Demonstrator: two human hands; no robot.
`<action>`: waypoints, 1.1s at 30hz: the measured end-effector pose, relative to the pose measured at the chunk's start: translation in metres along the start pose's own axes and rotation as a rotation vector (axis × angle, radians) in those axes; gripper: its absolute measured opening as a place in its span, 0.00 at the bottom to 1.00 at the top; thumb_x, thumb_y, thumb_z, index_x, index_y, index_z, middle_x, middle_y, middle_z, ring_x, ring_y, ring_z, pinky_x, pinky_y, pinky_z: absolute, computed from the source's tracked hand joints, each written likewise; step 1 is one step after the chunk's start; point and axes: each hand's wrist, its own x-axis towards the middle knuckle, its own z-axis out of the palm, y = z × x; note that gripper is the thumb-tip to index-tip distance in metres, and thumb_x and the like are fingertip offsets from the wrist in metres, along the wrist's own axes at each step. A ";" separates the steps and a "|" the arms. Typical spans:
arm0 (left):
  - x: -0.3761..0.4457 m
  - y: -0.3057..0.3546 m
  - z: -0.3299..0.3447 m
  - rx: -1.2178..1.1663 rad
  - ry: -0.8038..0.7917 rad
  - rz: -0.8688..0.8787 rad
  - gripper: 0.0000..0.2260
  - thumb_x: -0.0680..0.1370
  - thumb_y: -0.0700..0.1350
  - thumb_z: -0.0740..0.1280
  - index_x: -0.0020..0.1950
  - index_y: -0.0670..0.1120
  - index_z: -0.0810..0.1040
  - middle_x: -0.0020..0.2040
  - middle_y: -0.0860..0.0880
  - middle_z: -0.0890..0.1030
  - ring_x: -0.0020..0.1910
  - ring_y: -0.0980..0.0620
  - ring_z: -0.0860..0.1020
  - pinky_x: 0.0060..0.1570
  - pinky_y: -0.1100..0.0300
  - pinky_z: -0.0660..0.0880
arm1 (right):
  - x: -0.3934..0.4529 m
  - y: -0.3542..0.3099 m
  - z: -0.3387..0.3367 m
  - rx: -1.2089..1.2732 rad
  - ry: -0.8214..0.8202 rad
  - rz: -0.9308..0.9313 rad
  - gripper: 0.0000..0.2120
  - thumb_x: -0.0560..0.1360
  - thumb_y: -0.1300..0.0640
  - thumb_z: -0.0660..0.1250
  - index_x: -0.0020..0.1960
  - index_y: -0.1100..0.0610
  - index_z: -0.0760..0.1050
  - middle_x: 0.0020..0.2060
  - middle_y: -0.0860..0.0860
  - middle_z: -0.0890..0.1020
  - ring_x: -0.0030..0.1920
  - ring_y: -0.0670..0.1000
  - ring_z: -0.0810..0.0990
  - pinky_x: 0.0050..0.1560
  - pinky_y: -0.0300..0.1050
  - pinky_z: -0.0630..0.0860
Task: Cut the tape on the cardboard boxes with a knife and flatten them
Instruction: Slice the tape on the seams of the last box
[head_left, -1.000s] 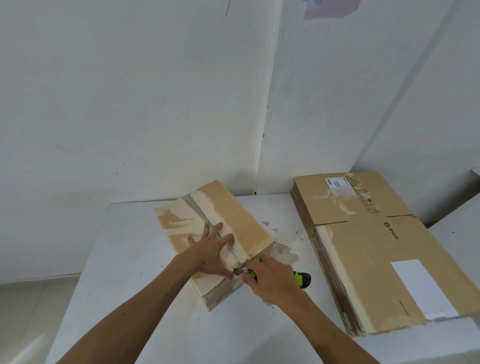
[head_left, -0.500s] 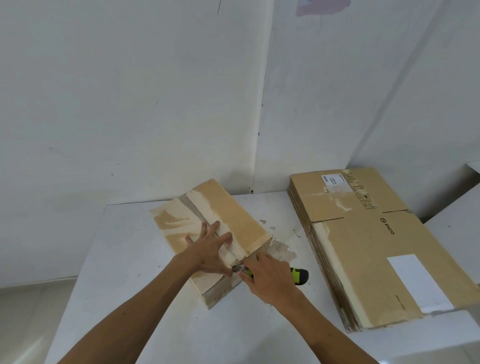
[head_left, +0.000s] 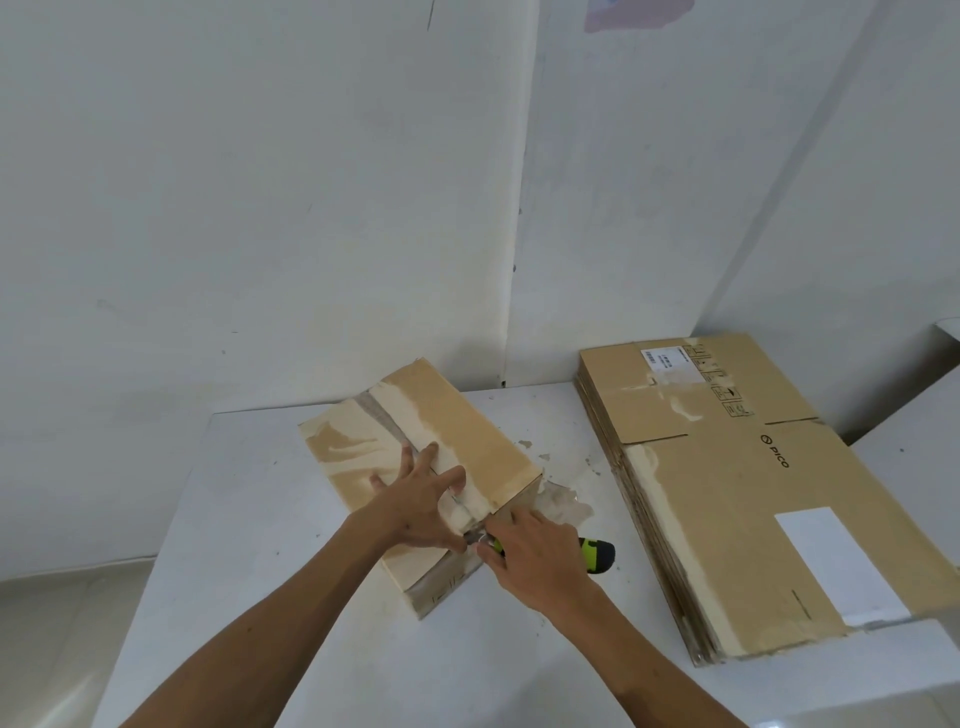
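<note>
Two hands at one box (head_left: 457, 415): left hand (head_left: 415, 506) flat, right hand (head_left: 535, 556) around knife (head_left: 597, 553).

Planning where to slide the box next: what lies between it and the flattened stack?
Head view: bare white table with small tape scraps.

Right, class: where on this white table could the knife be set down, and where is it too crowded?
Free: the table left of the small box, and the near strip in front of it. Crowded: between the small box and the stack of flattened boxes, holding torn tape, scraps and the right hand gripping the knife.
</note>
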 end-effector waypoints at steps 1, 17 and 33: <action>0.000 0.000 0.000 0.000 -0.002 0.002 0.31 0.65 0.66 0.76 0.62 0.60 0.66 0.81 0.47 0.46 0.81 0.35 0.37 0.67 0.19 0.50 | 0.001 0.001 0.000 -0.009 0.007 -0.005 0.18 0.84 0.39 0.56 0.60 0.51 0.75 0.52 0.51 0.78 0.49 0.53 0.79 0.40 0.47 0.68; 0.004 -0.001 0.004 0.007 0.014 0.010 0.31 0.63 0.69 0.74 0.60 0.62 0.66 0.82 0.50 0.45 0.81 0.37 0.38 0.67 0.19 0.50 | -0.005 0.041 -0.021 0.071 -0.261 -0.004 0.17 0.85 0.38 0.53 0.62 0.46 0.74 0.43 0.46 0.75 0.44 0.52 0.74 0.43 0.47 0.68; 0.001 -0.001 -0.002 -0.001 -0.019 0.007 0.32 0.63 0.68 0.76 0.58 0.61 0.64 0.81 0.49 0.46 0.81 0.39 0.40 0.67 0.20 0.56 | 0.007 0.017 -0.008 0.021 -0.260 -0.012 0.24 0.84 0.38 0.52 0.54 0.56 0.75 0.43 0.53 0.80 0.44 0.58 0.80 0.43 0.50 0.74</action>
